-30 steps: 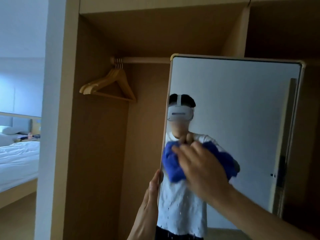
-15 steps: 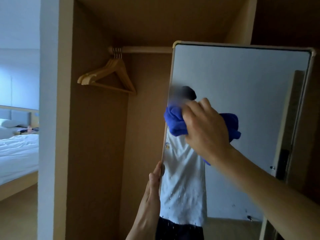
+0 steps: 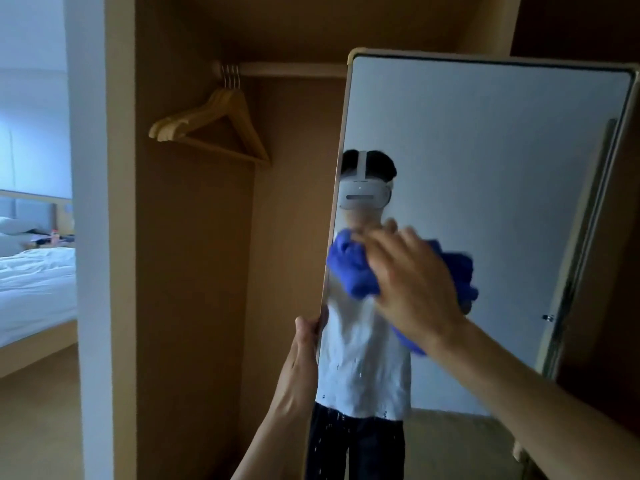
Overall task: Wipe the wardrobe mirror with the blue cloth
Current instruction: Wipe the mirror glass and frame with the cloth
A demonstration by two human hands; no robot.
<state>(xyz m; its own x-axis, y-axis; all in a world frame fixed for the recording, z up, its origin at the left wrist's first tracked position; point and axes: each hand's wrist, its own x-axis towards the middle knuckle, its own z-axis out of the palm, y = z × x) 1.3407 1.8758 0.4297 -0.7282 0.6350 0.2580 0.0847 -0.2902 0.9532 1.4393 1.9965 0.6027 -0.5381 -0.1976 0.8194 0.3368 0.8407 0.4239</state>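
Wiping stage: one crumpled blue cloth (image 3: 356, 271) is pressed against the single wardrobe mirror (image 3: 485, 161), near its left edge, by the flat, spread-fingered right hand (image 3: 412, 282); that edge is gripped lower down by the left hand (image 3: 304, 344).

Wooden hangers (image 3: 211, 129) on rail (image 3: 294, 69); white bed (image 3: 34, 285) far left.

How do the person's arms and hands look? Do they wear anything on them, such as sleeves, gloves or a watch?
Both forearms are bare; no sleeve reaches them. The left hand and the right hand wear no gloves, and no ring, watch or bracelet shows, though the right hand is a little blurred. The reflection in the mirror shows a white shirt.
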